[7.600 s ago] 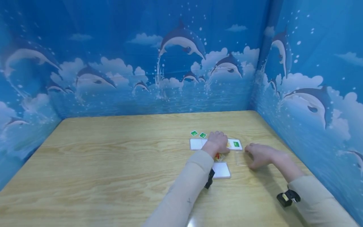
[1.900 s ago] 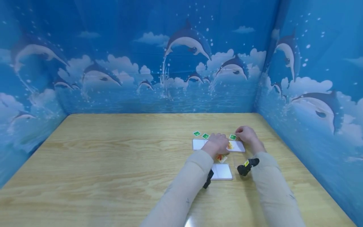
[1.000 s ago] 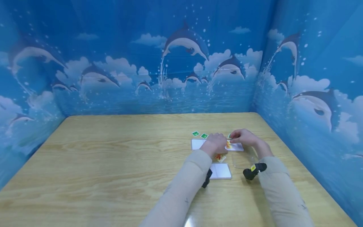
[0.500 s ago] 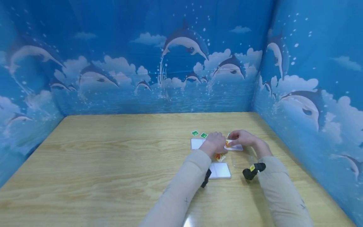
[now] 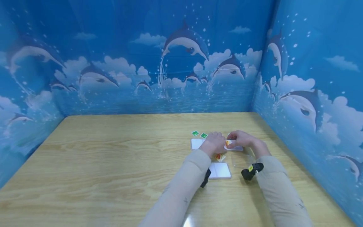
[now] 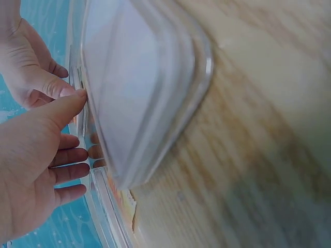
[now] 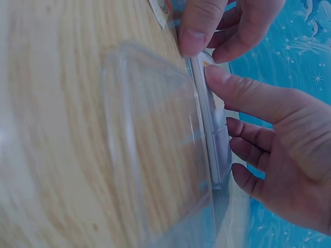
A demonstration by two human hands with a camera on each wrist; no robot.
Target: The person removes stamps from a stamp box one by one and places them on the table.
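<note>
A long white strip in a clear tray (image 5: 196, 144) lies crosswise on the table. My left hand (image 5: 214, 144) covers its middle and holds it, thumb on the near edge and fingers at the far side. My right hand (image 5: 244, 139) grips the strip's right end, with the thumb (image 7: 220, 77) on a white tile and the other fingers along the far edge. Beside that thumb shows a yellow-orange picture (image 5: 227, 143). Two small green picture squares (image 5: 195, 133) lie behind the strip; a third is almost hidden by my right hand.
Nearer to me lies a white rounded block in a clear case (image 5: 221, 171). A red-and-yellow picture piece (image 5: 219, 157) sits between it and the strip. A clear plastic cover (image 7: 129, 129) lies right of these. Dolphin-print curtains (image 5: 127, 63) enclose the table.
A green square has left the strip's right end and lies behind it. My right hand has moved from the clear cover to that square, then onto the strip's end. My left hand stays put.
</note>
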